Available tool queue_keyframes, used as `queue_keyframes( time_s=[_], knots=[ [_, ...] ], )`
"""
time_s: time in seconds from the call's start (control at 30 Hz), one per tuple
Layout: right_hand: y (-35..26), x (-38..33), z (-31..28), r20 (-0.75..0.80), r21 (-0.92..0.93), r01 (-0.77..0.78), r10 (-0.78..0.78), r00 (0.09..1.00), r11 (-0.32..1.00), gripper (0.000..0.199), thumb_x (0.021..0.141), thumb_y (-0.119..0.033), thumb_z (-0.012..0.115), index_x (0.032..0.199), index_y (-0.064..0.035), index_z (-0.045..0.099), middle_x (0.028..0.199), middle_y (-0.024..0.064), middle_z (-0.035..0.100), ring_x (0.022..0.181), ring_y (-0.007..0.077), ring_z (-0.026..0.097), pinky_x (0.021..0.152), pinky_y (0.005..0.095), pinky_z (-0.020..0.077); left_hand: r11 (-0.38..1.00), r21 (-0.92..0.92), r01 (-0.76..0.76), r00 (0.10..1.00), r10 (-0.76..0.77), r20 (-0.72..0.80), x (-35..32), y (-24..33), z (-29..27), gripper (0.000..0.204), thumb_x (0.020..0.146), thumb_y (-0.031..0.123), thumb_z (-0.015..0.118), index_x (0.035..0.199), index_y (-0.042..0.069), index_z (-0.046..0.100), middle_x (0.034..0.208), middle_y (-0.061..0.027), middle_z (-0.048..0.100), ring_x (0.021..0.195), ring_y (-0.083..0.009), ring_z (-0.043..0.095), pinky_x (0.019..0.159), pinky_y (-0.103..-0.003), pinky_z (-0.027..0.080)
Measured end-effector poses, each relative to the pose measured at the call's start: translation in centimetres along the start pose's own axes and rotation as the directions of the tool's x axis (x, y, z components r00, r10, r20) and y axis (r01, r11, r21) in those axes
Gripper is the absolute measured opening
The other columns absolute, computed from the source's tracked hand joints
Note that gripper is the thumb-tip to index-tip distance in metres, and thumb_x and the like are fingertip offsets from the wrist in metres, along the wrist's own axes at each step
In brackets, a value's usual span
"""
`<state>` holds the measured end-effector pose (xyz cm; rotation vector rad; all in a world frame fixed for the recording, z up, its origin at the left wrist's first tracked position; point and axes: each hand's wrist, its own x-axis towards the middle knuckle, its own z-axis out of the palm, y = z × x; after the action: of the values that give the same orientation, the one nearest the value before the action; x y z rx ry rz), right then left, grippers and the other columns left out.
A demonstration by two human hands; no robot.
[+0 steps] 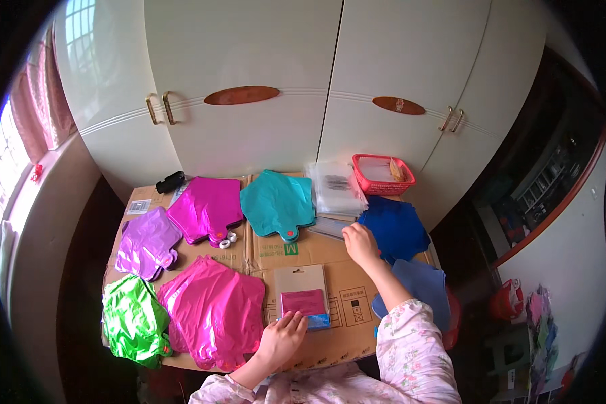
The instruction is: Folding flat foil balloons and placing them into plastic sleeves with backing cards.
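In front of me on the cardboard lies a flat package, with a pale top with a hanging slot, a folded pink foil piece and a blue strip along its lower edge. The fingers of my left hand lie together over its lower left part, stretched out; my thumb is hidden. Reaching farther out, my right hand has its fingertips closed at the edge of a clear plastic sleeve. Just beyond that lies a stack of clear plastic bags. A dark blue foil stack is right beside this hand.
Around the cardboard-covered table lie flat foil pieces: teal, magenta, lilac, green, pink and greyish blue. A red basket, two white rolls and a black object stand toward the back.
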<state>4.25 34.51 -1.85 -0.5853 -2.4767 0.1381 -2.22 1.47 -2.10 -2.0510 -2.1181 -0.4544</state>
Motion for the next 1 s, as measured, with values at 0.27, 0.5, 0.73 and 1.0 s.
queue_keyframes(
  time_s=[0.27,0.5,0.73,1.0],
  knots=[
    [1.6,1.8,0.9,0.241,0.037,-0.154,0.140,0.960,0.987,0.011,0.077,-0.015,0.066,0.078,-0.0047,0.064,0.086,0.0164,0.063,0.082,0.0345,0.061,0.075,0.0427,0.0506,0.989,-0.136,0.058,0.997,-0.050,0.062,1.5,-0.5,-1.2,0.029,0.078,0.017,0.063,0.104,0.006,0.060,0.114,-0.0107,0.060,0.089,-0.0241,0.062,0.073,-0.034,0.054],
    [0.7,2.1,-0.4,0.181,-0.025,-0.105,0.108,0.978,0.994,0.008,0.078,-0.013,0.063,0.080,-0.0052,0.061,0.081,0.0154,0.064,0.077,0.0334,0.063,0.069,0.0435,0.0514,0.991,-0.095,-0.097,0.993,0.103,0.058,2.3,-1.5,-1.2,0.021,0.073,0.014,0.061,0.092,0.006,0.058,0.112,-0.0130,0.060,0.084,-0.0211,0.061,0.071,-0.032,0.054],
    [-10.9,-6.5,-9.5,0.342,0.538,-0.243,0.055,0.938,0.807,0.009,0.082,-0.006,0.062,0.091,-0.0080,0.059,0.070,0.0059,0.062,0.062,0.0141,0.060,0.055,0.0291,0.0471,0.993,0.001,-0.120,0.989,0.120,0.083,1.6,-1.0,-0.8,0.022,0.072,0.020,0.057,0.087,0.006,0.055,0.113,-0.0223,0.059,0.083,-0.0226,0.061,0.071,-0.033,0.053],
    [-15.4,-17.3,-12.2,0.528,0.573,-0.428,0.084,0.845,0.699,0.010,0.079,-0.004,0.062,0.089,-0.0058,0.065,0.079,0.0093,0.063,0.067,0.0227,0.064,0.058,0.0315,0.0499,0.992,-0.012,-0.124,0.990,0.125,0.064,1.9,-0.9,-0.5,0.024,0.072,0.022,0.057,0.088,0.005,0.052,0.114,-0.0242,0.059,0.082,-0.0237,0.062,0.068,-0.033,0.053]
  ],
)
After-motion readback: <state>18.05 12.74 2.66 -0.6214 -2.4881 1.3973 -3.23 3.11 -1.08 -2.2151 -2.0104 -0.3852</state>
